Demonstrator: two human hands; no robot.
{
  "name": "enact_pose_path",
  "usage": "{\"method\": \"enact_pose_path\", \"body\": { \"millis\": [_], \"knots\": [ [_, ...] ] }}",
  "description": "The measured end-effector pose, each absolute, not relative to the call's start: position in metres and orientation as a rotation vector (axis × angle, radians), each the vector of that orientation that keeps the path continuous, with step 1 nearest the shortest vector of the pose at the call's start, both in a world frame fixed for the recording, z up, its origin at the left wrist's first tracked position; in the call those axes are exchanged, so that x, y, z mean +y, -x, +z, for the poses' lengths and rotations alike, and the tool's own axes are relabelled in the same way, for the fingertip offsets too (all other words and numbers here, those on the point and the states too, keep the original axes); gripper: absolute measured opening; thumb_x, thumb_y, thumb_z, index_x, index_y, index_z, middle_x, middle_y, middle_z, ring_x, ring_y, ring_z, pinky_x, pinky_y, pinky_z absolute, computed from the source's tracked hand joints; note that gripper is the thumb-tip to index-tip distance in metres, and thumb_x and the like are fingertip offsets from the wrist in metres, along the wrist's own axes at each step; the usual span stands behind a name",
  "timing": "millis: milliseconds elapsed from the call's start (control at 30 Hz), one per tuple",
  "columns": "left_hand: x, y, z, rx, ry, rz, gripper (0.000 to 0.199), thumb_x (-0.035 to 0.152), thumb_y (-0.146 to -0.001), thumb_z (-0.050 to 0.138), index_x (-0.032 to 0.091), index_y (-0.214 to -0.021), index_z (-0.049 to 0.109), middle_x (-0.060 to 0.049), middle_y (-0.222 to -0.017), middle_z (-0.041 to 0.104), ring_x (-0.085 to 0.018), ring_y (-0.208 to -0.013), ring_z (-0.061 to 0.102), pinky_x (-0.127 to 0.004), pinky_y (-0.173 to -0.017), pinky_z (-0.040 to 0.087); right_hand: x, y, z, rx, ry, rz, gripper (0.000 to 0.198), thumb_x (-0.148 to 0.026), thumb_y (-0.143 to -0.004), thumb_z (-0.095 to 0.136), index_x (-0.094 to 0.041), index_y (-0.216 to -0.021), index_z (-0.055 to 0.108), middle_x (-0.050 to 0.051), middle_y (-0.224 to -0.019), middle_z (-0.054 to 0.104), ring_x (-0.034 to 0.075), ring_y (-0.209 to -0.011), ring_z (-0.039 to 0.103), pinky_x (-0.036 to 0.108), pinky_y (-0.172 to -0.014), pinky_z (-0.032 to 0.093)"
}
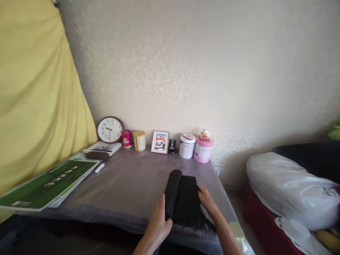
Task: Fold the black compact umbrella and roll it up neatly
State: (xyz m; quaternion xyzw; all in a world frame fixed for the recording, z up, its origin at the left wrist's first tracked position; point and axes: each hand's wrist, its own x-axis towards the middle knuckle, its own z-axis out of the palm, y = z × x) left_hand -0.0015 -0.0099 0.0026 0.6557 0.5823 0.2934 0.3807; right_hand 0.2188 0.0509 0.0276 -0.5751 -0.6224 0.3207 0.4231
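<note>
A black, soft-looking item [187,198] lies at the front right of the covered table. Its left part forms a thick roll [174,189], while the right part spreads flat, and a dark strap seems to trail from its lower right corner. My left hand [159,219] grips the near left side of the roll, thumb at its lower end. Along the right edge of the flat part, my right hand [206,200] is closed, its fingertips partly hidden. What kind of item this is, I cannot tell.
Against the wall stand a clock [110,130], a pink tin [126,139], a yellow-lidded canister [139,141], a framed panda picture [159,142] and two tubs [187,146] [203,150]. Green boards [50,182] lie left; a white bag [292,187] sits right of the table [127,180].
</note>
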Motion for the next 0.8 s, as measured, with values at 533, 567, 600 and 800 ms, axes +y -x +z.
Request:
{"method": "enact_pose_path", "body": {
  "millis": [533,567,600,800],
  "knots": [
    [-0.018,-0.008,0.018,1.675,-1.874,0.511,0.087,0.004,-0.068,0.043,0.011,-0.141,-0.002,-0.018,-0.148,0.013,-0.023,-0.119,0.048,-0.025,-0.094,0.039,0.056,-0.196,0.05,-1.454,1.606,0.772,0.023,-0.041,-0.068,0.057,-0.019,-0.074,0.06,-0.002,-0.057,0.057,0.014,-0.05,0.054,0.022,-0.04,0.039],
    [-0.019,-0.009,0.019,1.685,-1.876,0.491,0.087,0.004,-0.068,0.044,0.012,-0.141,-0.002,-0.018,-0.148,0.014,-0.023,-0.115,0.051,-0.026,-0.092,0.04,0.058,-0.19,0.054,-1.44,1.539,0.849,0.023,-0.041,-0.069,0.057,-0.019,-0.071,0.058,-0.004,-0.053,0.054,0.012,-0.046,0.051,0.02,-0.038,0.037],
    [-0.019,-0.009,0.02,1.692,-1.879,0.479,0.087,0.004,-0.068,0.044,0.012,-0.141,-0.002,-0.019,-0.148,0.014,-0.024,-0.113,0.054,-0.027,-0.091,0.041,0.061,-0.183,0.057,-1.423,1.477,0.911,0.024,-0.042,-0.069,0.056,-0.018,-0.07,0.056,-0.005,-0.051,0.05,0.01,-0.044,0.048,0.019,-0.036,0.035],
    [-0.021,-0.012,0.017,1.708,-1.923,0.446,0.085,0.002,-0.066,0.044,0.007,-0.141,0.003,-0.021,-0.148,0.013,-0.025,-0.113,0.054,-0.028,-0.09,0.042,0.082,-0.135,0.05,-1.376,1.41,1.002,0.029,-0.037,-0.072,0.055,-0.015,-0.09,0.055,-0.004,-0.058,0.055,0.011,-0.046,0.052,0.02,-0.036,0.04]
  ]
}}
